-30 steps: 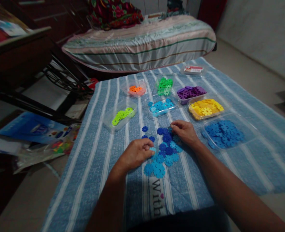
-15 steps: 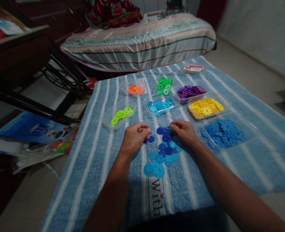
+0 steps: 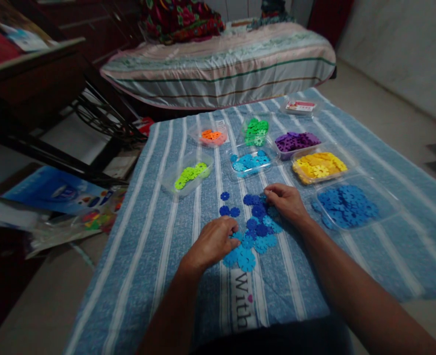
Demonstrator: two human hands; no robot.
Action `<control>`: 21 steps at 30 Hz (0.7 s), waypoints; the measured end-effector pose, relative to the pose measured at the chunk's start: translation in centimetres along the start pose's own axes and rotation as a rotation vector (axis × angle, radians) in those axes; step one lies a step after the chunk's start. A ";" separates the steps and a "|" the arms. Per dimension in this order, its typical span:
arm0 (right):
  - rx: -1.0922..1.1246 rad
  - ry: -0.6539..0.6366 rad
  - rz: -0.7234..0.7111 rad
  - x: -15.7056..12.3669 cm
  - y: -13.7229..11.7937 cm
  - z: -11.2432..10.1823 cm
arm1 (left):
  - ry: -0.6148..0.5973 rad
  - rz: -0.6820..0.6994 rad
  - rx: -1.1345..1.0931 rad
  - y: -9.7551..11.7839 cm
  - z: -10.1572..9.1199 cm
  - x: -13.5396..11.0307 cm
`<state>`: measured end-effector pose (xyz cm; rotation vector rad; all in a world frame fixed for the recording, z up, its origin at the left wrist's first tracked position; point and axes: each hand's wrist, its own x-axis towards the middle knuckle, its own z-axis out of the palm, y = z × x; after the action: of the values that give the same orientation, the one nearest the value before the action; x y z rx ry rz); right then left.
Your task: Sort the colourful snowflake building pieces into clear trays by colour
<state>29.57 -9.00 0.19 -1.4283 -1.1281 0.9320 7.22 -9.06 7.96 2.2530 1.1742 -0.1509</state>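
Observation:
A loose pile of flower-shaped plastic discs lies on the striped cloth, dark blue discs [image 3: 257, 211] toward the far side and light blue discs [image 3: 246, 259] nearer me. My left hand [image 3: 213, 241] reaches over the pile's left edge, thumb and forefinger apart at the light blue discs, nothing visibly held. Beyond that hand, three dark blue discs [image 3: 224, 210] lie apart from the pile. At the pile's right side is my right hand [image 3: 286, 203], its fingers pinched together; what they hold, if anything, is too small to make out.
Clear plastic boxes hold lime [image 3: 168, 185], orange [image 3: 196, 134], green [image 3: 245, 123], light blue [image 3: 230, 170], purple [image 3: 318, 144], yellow [image 3: 345, 165] and blue discs [image 3: 347, 204]. A labelled box [image 3: 301, 107] sits at the far edge. Behind is a bed [image 3: 218, 69].
My left hand has moved back toward me from the separate dark blue discs to the light blue ones, uncovering three dark blue discs. My right hand stays beside the pile, still pinched.

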 end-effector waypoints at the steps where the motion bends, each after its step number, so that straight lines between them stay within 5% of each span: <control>1: 0.000 0.000 -0.003 0.0 0.0 0.0 | 0.002 -0.003 -0.015 -0.1 0.1 0.0; 11: -0.034 0.001 -0.018 0.2 0.1 0.0 | -0.024 -0.027 -0.413 -1.4 -0.5 0.7; 13: -0.038 0.001 -0.016 0.1 0.1 0.0 | 0.071 -0.052 -0.531 -0.8 -1.3 1.5; 18: -0.035 -0.009 -0.013 0.1 0.0 -0.1 | 0.541 -0.090 -0.951 1.5 -4.1 4.1; 21: -0.040 -0.010 -0.020 0.2 0.1 -0.1 | 0.606 -0.098 -1.007 2.1 -5.1 4.9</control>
<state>29.73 -8.87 0.07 -1.4429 -1.1728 0.9081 10.99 -3.74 11.34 1.3430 1.2402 0.9375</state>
